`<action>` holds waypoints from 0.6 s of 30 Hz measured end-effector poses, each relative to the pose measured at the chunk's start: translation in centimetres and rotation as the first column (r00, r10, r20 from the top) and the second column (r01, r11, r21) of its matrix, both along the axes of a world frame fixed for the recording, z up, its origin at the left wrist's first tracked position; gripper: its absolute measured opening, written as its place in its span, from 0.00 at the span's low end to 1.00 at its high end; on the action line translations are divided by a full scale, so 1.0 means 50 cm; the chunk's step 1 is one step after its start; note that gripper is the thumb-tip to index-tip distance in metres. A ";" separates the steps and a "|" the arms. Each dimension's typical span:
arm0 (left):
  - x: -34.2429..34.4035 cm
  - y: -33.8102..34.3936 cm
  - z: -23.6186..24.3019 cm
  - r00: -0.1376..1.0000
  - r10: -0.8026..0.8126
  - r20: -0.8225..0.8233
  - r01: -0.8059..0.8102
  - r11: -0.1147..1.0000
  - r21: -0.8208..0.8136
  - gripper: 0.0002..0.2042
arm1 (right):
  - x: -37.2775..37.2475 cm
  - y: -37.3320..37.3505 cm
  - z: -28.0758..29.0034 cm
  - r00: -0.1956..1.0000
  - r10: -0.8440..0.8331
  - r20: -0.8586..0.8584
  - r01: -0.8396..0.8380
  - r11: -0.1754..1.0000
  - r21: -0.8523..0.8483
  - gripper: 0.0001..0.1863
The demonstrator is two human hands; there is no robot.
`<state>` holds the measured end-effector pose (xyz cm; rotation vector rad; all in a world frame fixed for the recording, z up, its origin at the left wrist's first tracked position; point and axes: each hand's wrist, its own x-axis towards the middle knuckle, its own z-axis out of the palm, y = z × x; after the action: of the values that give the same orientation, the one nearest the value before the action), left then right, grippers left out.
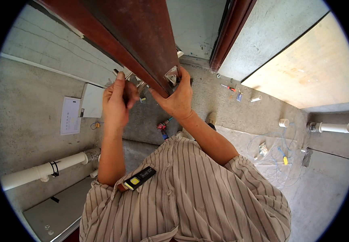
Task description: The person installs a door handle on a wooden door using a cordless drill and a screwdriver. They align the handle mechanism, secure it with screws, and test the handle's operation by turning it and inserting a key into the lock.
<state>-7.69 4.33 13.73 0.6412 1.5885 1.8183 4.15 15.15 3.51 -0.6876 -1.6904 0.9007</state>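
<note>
A reddish-brown door [142,38] stands edge-on before me. My right hand [179,99] wraps round its lower part as seen here, thumb on the left face and fingers on the right. Just above that hand, a metal lock part [171,76] shows at the door's edge. My left hand [118,97] is closed at the door's left side, thumb upward, on what looks like a silvery door handle [141,85]. Its fingers are partly blurred and hide much of the metal. Another light metal end [180,53] sticks out on the door's right side.
A red power tool [162,126] lies on the floor below my hands. To the right are a screwdriver [229,87], a white pipe piece [256,98] and a plastic sheet [239,137] with blue wire. White pipes [61,167] and a wooden board [307,60] flank me.
</note>
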 end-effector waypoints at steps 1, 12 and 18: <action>-0.005 -0.007 0.002 0.995 -0.057 0.086 0.057 0.998 0.004 0.16 | 0.001 0.000 0.000 1.000 -0.003 0.014 0.003 1.000 0.011 0.51; 0.038 0.019 0.019 0.799 0.182 -0.573 -0.197 0.980 0.035 0.08 | 0.001 0.002 0.006 1.000 -0.010 -0.010 0.010 0.999 0.041 0.51; 0.008 0.006 0.020 0.998 -0.034 -0.050 0.029 0.994 -0.107 0.13 | 0.000 -0.002 0.006 1.000 -0.010 -0.007 0.010 1.000 0.015 0.51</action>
<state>-7.28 4.64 14.75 0.6656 1.6869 1.6945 4.13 15.05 3.80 -0.6815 -1.6842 0.8815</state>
